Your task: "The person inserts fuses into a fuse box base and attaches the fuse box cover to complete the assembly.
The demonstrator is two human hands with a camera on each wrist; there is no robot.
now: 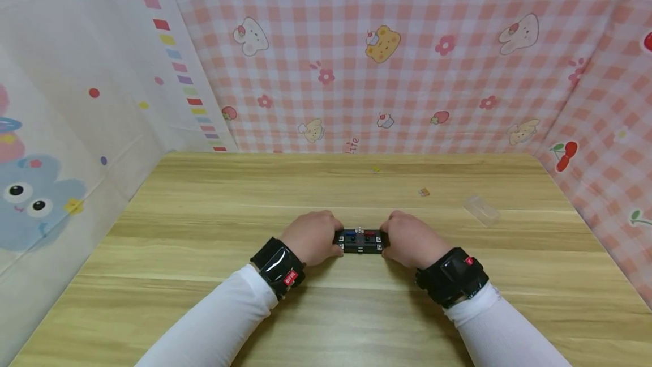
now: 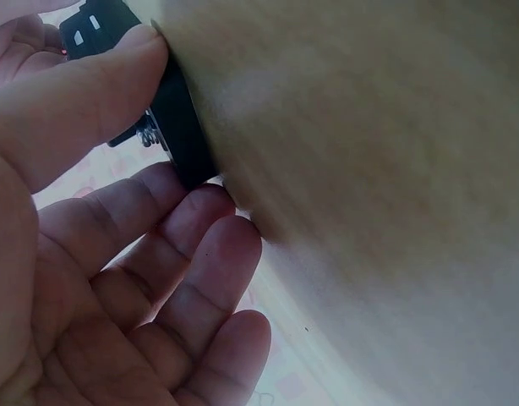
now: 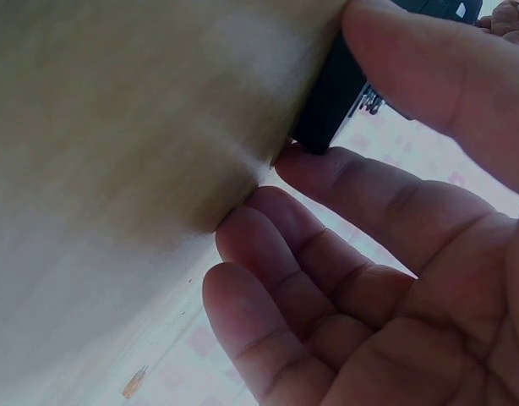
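A small black rectangular device (image 1: 360,244) sits on the wooden table, with a blue part, a red part and silvery squares at its corners. My left hand (image 1: 314,237) pinches its left end between thumb and index finger. At the other end, my right hand (image 1: 410,239) pinches it the same way. In the left wrist view, the thumb lies over the edge of the black device (image 2: 185,135), and a small metal spring-like part shows on its far side. The right wrist view shows the black device (image 3: 327,101) resting at the table surface, partly hidden by the thumb.
A clear plastic box or cover (image 1: 481,210) lies to the right on the table (image 1: 214,197). Farther back are a small orange-brown piece (image 1: 424,192) and a tiny yellow bit (image 1: 376,170). Patterned cloth (image 1: 351,72) hangs behind and at both sides.
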